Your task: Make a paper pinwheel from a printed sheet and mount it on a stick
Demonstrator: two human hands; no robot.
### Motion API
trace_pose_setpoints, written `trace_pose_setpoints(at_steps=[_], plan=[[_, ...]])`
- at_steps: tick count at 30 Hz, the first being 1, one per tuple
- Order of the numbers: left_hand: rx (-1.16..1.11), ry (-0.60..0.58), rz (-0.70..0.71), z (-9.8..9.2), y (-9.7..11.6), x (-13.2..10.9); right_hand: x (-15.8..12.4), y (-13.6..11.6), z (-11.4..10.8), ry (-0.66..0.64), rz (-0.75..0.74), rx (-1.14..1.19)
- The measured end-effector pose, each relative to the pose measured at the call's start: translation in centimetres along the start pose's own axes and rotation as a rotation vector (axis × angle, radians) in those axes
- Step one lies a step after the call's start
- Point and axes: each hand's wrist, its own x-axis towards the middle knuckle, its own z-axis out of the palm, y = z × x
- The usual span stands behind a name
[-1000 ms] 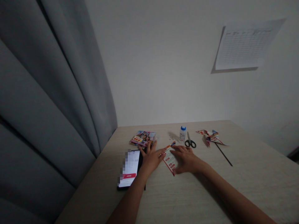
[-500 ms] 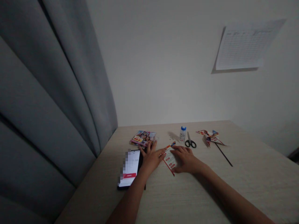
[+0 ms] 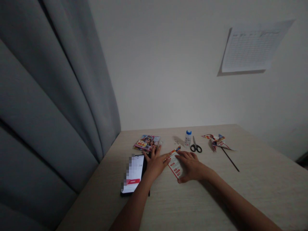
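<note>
A printed paper [image 3: 175, 165], white with red marks and a red edge, lies between my hands on the table. A colourful strip shows at its top corner. My left hand [image 3: 155, 164] rests with fingers spread beside the phone, its thumb touching the paper's left edge. My right hand [image 3: 193, 166] curves over the paper's right side, fingers on the upper part and thumb at the bottom corner, holding it. That side of the paper is hidden under the hand. A stack of colourful printed sheets [image 3: 147, 141] sits just beyond my left fingertips.
A lit phone [image 3: 132, 175] lies left of my left forearm. Behind my right hand are a blue-capped bottle [image 3: 188, 139] and black-handled scissors [image 3: 196, 148]. A paper pinwheel [image 3: 216, 141] on a dark stick lies at the right. A grey curtain [image 3: 60, 96] hangs along the left.
My right thumb has moved slightly down and left onto the paper's bottom corner, which stuck out before. My left hand stays in place.
</note>
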Motion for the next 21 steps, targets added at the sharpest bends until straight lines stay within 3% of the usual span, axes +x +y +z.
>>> trace_pose_setpoints(at_steps=[11, 21], plan=[[-0.042, 0.001, 0.015, 0.1, -0.2, 0.0, 0.9, 0.3, 0.2, 0.200, 0.015, -0.025], [-0.058, -0.019, 0.009, -0.3, 0.0, -0.1, 0.7, 0.5, -0.5, 0.117, 0.009, -0.012]])
